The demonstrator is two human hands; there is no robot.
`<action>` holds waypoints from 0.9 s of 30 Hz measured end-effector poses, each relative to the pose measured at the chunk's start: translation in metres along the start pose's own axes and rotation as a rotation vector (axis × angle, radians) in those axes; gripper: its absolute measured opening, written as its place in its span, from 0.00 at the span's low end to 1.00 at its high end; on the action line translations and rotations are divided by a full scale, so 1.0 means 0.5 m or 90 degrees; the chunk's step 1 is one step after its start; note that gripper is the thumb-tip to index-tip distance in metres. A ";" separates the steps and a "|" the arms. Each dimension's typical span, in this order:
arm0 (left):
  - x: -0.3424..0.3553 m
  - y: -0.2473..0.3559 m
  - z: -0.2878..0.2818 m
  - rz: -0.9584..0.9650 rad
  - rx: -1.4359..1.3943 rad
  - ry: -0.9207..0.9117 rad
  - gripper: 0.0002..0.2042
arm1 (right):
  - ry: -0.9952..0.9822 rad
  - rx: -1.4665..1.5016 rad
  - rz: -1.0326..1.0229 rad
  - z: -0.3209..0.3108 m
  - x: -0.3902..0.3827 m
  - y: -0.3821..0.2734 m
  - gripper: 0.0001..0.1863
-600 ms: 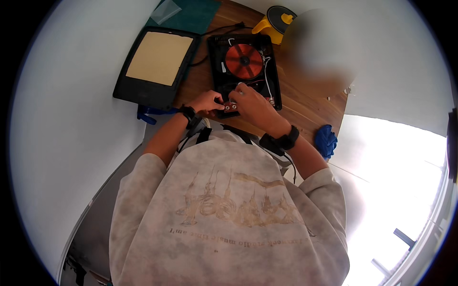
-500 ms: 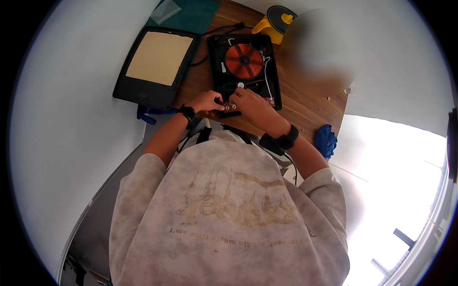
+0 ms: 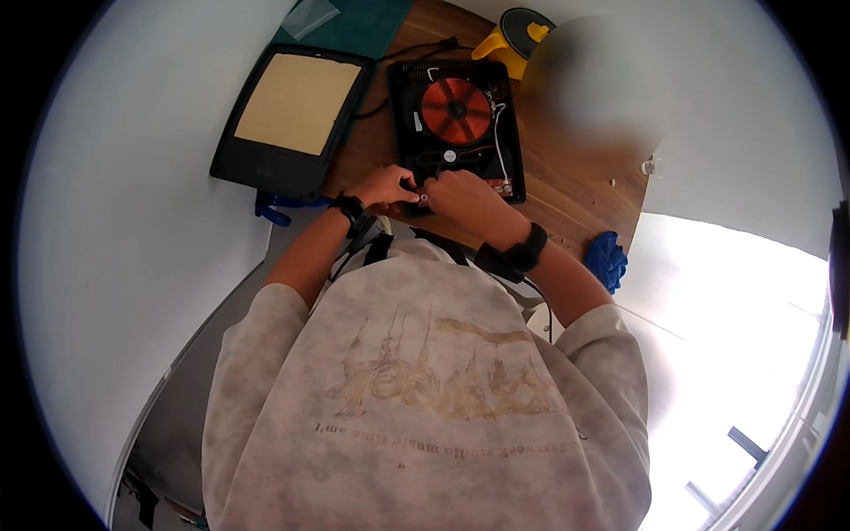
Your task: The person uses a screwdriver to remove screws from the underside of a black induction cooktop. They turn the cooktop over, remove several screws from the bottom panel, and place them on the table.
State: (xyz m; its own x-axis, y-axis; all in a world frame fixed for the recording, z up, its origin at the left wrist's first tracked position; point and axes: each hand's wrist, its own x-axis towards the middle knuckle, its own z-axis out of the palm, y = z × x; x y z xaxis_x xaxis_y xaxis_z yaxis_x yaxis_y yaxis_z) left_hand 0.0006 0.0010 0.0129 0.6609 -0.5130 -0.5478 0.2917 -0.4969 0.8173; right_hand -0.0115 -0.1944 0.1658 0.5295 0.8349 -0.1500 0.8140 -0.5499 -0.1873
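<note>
An opened induction cooker (image 3: 516,150) with a black housing lies on the table. A round copper coil (image 3: 440,111) fills its far half, and a small white disc (image 3: 450,156) sits nearer to me. Along the near edge runs a narrow reddish circuit board (image 3: 503,188), partly covered by my hands. At the near left corner, my left hand (image 3: 387,187) is closed, thumb and fingers pinched at the board's end. My right hand (image 3: 469,200) reaches over the board beside it with fingers curled together. Whatever either hand grips is too small or hidden to make out.
A black cover panel (image 3: 266,168) with a tan sheet (image 3: 297,102) lies at the left. Behind are a green mat (image 3: 372,26), a clear plastic bag (image 3: 310,18), a black cord (image 3: 432,53) and a yellow, dark-topped object (image 3: 496,51). A blue cloth (image 3: 605,261) rests at the right edge.
My right hand has shifted slightly left along the circuit board, closer to my left hand. My left hand stays at the near left corner.
</note>
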 end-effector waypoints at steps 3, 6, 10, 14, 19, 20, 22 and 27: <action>-0.002 -0.001 0.001 0.000 -0.008 0.006 0.14 | 0.017 -0.020 0.034 -0.006 0.006 -0.005 0.09; -0.001 -0.003 0.002 -0.001 -0.005 0.010 0.14 | 0.037 0.006 0.119 -0.025 0.016 -0.023 0.13; 0.000 -0.004 0.009 -0.010 -0.014 0.015 0.14 | -0.028 0.023 0.237 -0.026 0.018 -0.023 0.15; 0.001 -0.010 0.010 -0.015 -0.020 0.014 0.14 | -0.001 0.133 0.342 -0.038 -0.012 0.009 0.13; 0.004 -0.009 0.010 -0.011 -0.019 0.008 0.15 | 0.102 0.180 0.394 -0.012 -0.069 0.041 0.15; 0.005 -0.007 0.009 -0.012 -0.018 0.004 0.15 | 0.093 0.179 0.400 -0.008 -0.077 0.046 0.17; 0.010 -0.016 0.009 -0.014 -0.020 0.003 0.15 | 0.068 0.182 0.388 -0.002 -0.089 0.052 0.19; 0.009 -0.018 0.010 -0.017 -0.031 0.002 0.15 | -0.005 0.198 0.382 -0.018 -0.089 0.041 0.18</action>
State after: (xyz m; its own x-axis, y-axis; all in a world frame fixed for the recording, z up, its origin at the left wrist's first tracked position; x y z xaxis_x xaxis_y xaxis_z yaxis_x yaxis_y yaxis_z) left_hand -0.0026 -0.0003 0.0020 0.6542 -0.4976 -0.5696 0.3427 -0.4762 0.8098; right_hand -0.0161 -0.2425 0.1775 0.8655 0.3839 -0.3216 0.2727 -0.8999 -0.3403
